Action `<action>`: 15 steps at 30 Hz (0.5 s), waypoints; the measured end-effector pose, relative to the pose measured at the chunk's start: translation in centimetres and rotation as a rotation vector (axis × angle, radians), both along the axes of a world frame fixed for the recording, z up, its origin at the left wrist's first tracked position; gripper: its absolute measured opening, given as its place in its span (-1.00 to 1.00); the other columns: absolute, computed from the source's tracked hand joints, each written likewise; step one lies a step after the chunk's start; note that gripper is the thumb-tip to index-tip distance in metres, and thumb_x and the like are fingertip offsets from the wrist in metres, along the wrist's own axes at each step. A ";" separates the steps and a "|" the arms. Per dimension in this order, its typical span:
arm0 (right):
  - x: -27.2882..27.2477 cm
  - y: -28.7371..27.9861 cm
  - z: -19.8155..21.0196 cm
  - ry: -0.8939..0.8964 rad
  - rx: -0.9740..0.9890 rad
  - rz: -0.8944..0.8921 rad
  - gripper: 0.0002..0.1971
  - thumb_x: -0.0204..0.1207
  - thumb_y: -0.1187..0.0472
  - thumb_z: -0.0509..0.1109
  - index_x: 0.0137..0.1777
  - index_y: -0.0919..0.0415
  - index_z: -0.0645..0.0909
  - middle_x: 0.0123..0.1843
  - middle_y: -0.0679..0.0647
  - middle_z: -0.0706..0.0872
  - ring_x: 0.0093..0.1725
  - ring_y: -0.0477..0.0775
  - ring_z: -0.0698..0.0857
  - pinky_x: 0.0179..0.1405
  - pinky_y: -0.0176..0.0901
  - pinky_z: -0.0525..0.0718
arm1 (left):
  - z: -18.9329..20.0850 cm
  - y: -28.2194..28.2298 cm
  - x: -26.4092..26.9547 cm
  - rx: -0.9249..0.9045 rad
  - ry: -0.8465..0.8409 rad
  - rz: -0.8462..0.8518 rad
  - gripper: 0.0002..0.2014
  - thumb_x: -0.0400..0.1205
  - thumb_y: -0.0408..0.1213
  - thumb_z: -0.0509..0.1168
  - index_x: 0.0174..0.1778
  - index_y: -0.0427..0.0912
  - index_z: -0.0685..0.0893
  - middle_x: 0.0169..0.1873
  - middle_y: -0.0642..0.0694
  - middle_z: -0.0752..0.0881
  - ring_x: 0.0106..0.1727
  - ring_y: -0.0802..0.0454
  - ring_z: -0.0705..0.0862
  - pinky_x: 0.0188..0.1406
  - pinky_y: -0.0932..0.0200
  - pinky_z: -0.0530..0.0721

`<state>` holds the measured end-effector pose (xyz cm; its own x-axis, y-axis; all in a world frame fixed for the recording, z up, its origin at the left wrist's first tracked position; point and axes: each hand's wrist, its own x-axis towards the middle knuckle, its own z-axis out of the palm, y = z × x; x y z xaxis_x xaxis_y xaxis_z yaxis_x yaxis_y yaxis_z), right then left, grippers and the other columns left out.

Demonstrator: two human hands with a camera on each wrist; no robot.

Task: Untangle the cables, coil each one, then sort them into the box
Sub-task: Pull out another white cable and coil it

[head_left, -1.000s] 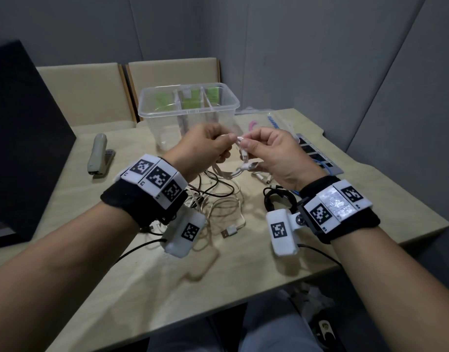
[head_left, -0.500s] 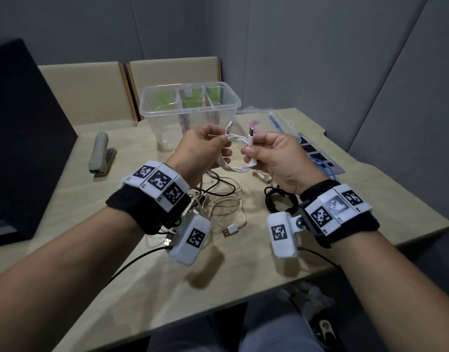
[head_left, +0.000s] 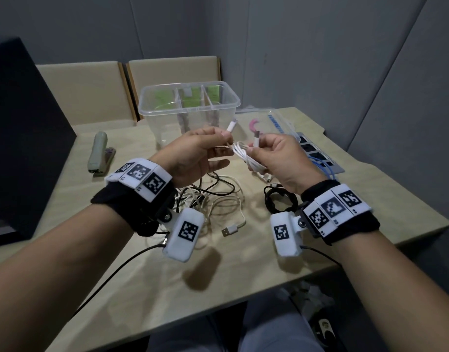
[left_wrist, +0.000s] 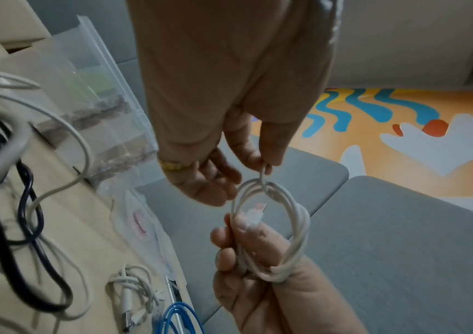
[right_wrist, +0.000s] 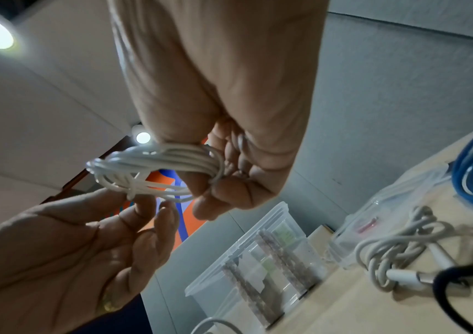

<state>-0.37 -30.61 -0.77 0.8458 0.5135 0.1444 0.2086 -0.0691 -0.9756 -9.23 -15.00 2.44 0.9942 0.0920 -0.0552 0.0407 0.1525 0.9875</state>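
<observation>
A thin white cable (head_left: 245, 156) is wound into a small coil, held up in front of the clear divided box (head_left: 167, 123). My right hand (head_left: 253, 154) grips the coil (right_wrist: 157, 167), and one plug (head_left: 256, 141) sticks up above its fingers. My left hand (head_left: 227, 137) pinches the cable's free end between thumb and forefinger, just below the other plug (head_left: 232, 124). In the left wrist view that pinch (left_wrist: 263, 165) sits just above the coil (left_wrist: 275, 226). A tangle of white and black cables (head_left: 218, 199) lies on the table under my hands.
A coiled black cable (head_left: 279, 199) and a blue cable (head_left: 325, 168) lie to the right. A clear bag (head_left: 269, 120) sits beside the box. A stapler (head_left: 99, 153) lies at the left, next to a dark screen (head_left: 22, 138). The table's front edge is near me.
Both hands have risen from just over the tangle. The left hand has drawn the free end a little to the left of the coil, its plug now pointing up.
</observation>
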 end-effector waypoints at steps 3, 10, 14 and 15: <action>-0.3 0.3 -0.3 -0.103 -0.075 0.018 -0.95 0.49 0.33 0.47 -0.18 0.20 0.73 -0.29 0.14 0.78 -0.33 -0.01 0.70 -0.25 -0.08 0.66 | 0.2 0.0 0.1 0.065 0.007 0.037 -0.89 0.64 -0.36 0.22 -0.19 -0.14 0.59 -0.10 -0.08 0.70 -0.14 0.10 0.67 -0.17 0.20 0.54; -0.5 0.8 -0.8 -0.078 -0.082 0.011 -0.93 0.45 0.39 0.48 -0.16 0.23 0.73 -0.32 0.12 0.78 -0.42 -0.09 0.67 -0.42 -0.30 0.58 | 0.5 -0.6 -0.2 0.361 0.007 0.075 -0.78 0.60 -0.46 0.27 -0.36 -0.19 0.51 -0.30 -0.19 0.63 -0.33 0.08 0.55 -0.29 0.24 0.48; -0.4 0.8 -0.2 -0.062 -0.013 -0.006 -0.94 0.45 0.40 0.46 -0.14 0.26 0.70 -0.33 0.13 0.77 -0.51 -0.11 0.62 -0.38 -0.20 0.57 | 0.6 -0.5 -0.2 0.401 -0.013 0.162 -0.79 0.51 -0.55 0.37 -0.42 -0.30 0.57 -0.44 -0.18 0.66 -0.38 0.00 0.57 -0.30 0.21 0.56; -0.3 0.8 -0.1 -0.061 -0.007 0.002 -0.96 0.47 0.39 0.45 -0.12 0.28 0.69 -0.31 0.13 0.78 -0.50 -0.09 0.65 -0.34 -0.14 0.58 | 0.5 -0.4 -0.2 0.402 -0.003 0.180 -0.80 0.48 -0.57 0.40 -0.42 -0.32 0.58 -0.39 -0.21 0.68 -0.36 -0.01 0.59 -0.30 0.22 0.59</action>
